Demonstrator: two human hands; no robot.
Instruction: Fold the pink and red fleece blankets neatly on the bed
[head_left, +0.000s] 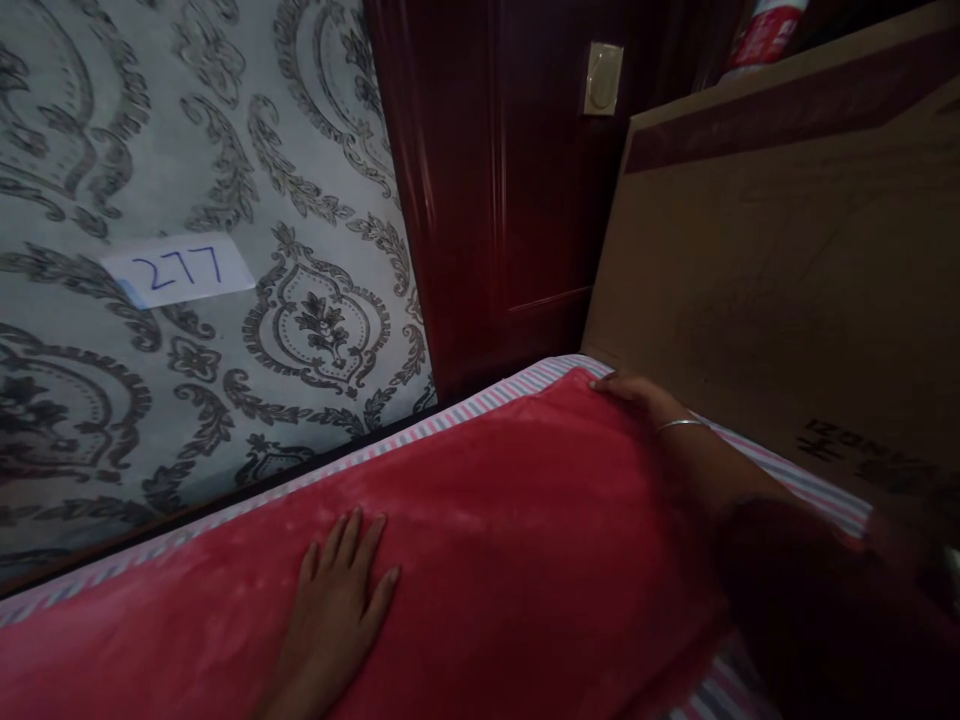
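Observation:
A plush-looking red blanket (480, 520) is spread over a bed covered by a striped sheet (487, 398). My left hand (334, 600) lies flat on the blanket with its fingers spread, holding nothing. At the far right corner of the blanket, my right hand (637, 392) has its fingers closed on the edge; part of the grip is turned away from view. A thin bangle (682, 423) circles the right wrist. Pink, white and grey stripes of the sheet show along the wall side and beyond the blanket's right edge.
Patterned wallpaper (322, 320) with a paper label (184, 270) reading 277 borders the bed's far side. Dark red wood panelling (510, 200) carries a switch plate (602, 79). A large cardboard box (780, 260) stands at the right, with a red-and-white container (765, 38) above it.

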